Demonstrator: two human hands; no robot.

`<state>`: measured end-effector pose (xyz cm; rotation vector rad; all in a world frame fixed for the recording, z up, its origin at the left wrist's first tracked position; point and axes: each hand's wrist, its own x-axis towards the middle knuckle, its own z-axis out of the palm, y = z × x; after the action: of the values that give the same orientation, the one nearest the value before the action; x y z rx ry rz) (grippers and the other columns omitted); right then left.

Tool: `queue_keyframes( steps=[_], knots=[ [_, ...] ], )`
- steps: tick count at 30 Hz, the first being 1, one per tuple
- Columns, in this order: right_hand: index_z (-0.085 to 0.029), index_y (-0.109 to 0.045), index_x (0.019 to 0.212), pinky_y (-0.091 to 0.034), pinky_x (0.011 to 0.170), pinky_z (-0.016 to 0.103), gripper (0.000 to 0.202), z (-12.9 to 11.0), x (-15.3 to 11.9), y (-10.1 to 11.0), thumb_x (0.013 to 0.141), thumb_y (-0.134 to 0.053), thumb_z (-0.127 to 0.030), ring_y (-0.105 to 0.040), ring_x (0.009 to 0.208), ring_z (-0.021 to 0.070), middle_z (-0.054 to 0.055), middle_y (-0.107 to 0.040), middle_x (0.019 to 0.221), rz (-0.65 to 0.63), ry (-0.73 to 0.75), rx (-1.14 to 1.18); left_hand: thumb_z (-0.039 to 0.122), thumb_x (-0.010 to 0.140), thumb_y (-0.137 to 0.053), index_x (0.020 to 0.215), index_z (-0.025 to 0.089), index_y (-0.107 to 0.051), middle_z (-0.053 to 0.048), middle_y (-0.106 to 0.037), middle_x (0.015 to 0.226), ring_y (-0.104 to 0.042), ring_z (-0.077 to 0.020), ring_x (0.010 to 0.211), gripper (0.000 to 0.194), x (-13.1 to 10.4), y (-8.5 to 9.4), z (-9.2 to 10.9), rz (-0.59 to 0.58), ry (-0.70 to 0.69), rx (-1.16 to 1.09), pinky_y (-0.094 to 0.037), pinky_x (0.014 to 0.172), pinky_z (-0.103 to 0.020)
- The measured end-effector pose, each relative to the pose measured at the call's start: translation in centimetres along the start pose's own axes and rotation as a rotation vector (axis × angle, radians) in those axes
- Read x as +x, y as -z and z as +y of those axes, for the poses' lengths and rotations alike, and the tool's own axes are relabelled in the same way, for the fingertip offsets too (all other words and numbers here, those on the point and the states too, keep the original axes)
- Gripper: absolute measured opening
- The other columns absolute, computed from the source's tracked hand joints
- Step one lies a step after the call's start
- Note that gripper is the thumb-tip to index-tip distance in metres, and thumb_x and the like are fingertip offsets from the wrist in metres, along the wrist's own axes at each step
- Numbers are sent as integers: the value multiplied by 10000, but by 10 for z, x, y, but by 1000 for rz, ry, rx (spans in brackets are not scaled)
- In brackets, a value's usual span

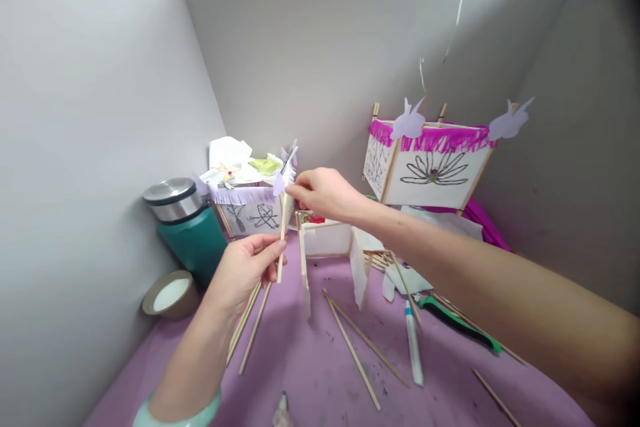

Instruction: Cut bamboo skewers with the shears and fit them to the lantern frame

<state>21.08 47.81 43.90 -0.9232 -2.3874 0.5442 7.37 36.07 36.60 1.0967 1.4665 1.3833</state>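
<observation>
From the head camera, the half-built frame of thin wooden sticks and white paper panels stands on the purple table top, and everything else is placed around it.

Just left of the frame, the left hand is closed around several thin wooden sticks. One upright stick is pinched between thumb and fingers, and the others slant down from the palm toward the table. At the top of the upright stick sits a small pale lilac paper cut-out.

Above the frame's left corner, the right hand has its fingertips drawn together in a narrow pinch at the top of the upright stick, just below the cut-out. Whether the tips grip the stick or the paper's edge cannot be told.

Behind the frame to the left stands a small lantern box with a lilac fringe and black line drawings, paper scraps heaped on top. Further left of it are a teal flask with a steel lid and a roll of tape beside the wall.

Behind the frame to the right hangs a finished lantern with a magenta fringe, a flower drawing and pale paper rabbits on its rim.

In front of the frame, loose sticks lie on the table; to their right lie a white glue pen and green-handled cutters.
</observation>
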Motion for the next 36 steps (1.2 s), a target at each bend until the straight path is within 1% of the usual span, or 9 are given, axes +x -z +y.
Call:
queue_keyframes(
  steps=[2,5,7,11,16,21,24,28,36],
  knots=[
    [-160,-636,669,-320,523,256,280,11,10,0,839,-478,-317,-502,534,99,27,-633,639,9,-18,-97,372,691,-720,850,100,-641,6,-601,571,-458,-46,392,324,9,1,-12,-7,50,-30,-321,369,-161],
    [-182,-679,722,-310,529,249,200,33,16,-2,794,-519,-277,-513,570,110,13,-641,654,-147,-42,-178,391,688,-718,853,99,-630,8,-601,580,-463,-49,387,347,15,1,-24,-26,123,-47,-337,364,-167],
    [-209,-694,753,-311,541,241,170,46,15,-7,774,-535,-267,-530,610,116,0,-665,707,-224,12,-240,405,701,-705,870,102,-628,11,-600,582,-469,-51,386,356,15,1,-30,-32,148,-50,-341,359,-165],
    [-240,-703,791,-314,564,234,174,63,11,-17,782,-534,-280,-556,674,126,-12,-693,802,-284,102,-327,419,726,-677,888,107,-634,8,-600,564,-488,-63,386,354,14,-1,-35,-58,183,-45,-353,348,-164],
    [-252,-709,857,-314,556,231,210,61,11,-24,813,-509,-297,-575,694,131,-12,-702,823,-307,100,-342,402,745,-655,876,98,-655,-8,-610,558,-489,-64,384,331,17,-5,-36,-70,230,-37,-359,341,-162],
    [-240,-716,875,-329,585,233,231,58,13,-28,837,-506,-328,-581,713,139,6,-706,848,-320,128,-356,362,767,-639,883,104,-650,-9,-618,566,-500,-63,392,283,18,-10,-37,-80,231,-78,-366,343,-154],
    [-247,-716,900,-326,589,231,228,60,16,-31,842,-512,-331,-582,711,137,4,-707,852,-324,127,-376,318,790,-618,869,102,-636,-7,-613,548,-504,-65,390,231,19,-14,-36,-72,229,-76,-373,345,-152],
    [-241,-709,868,-298,553,233,246,62,18,-35,856,-493,-358,-555,656,125,1,-696,804,-326,122,-409,249,813,-579,866,99,-626,6,-588,503,-516,-79,386,165,19,-19,-33,-62,242,-49,-388,341,-161],
    [-246,-699,857,-270,531,238,272,64,20,-38,857,-473,-397,-520,622,117,-9,-672,754,-322,125,-393,217,785,-602,952,101,-608,18,-591,485,-545,-101,398,204,17,-22,-31,-40,221,-90,-413,349,-180]
  ],
)
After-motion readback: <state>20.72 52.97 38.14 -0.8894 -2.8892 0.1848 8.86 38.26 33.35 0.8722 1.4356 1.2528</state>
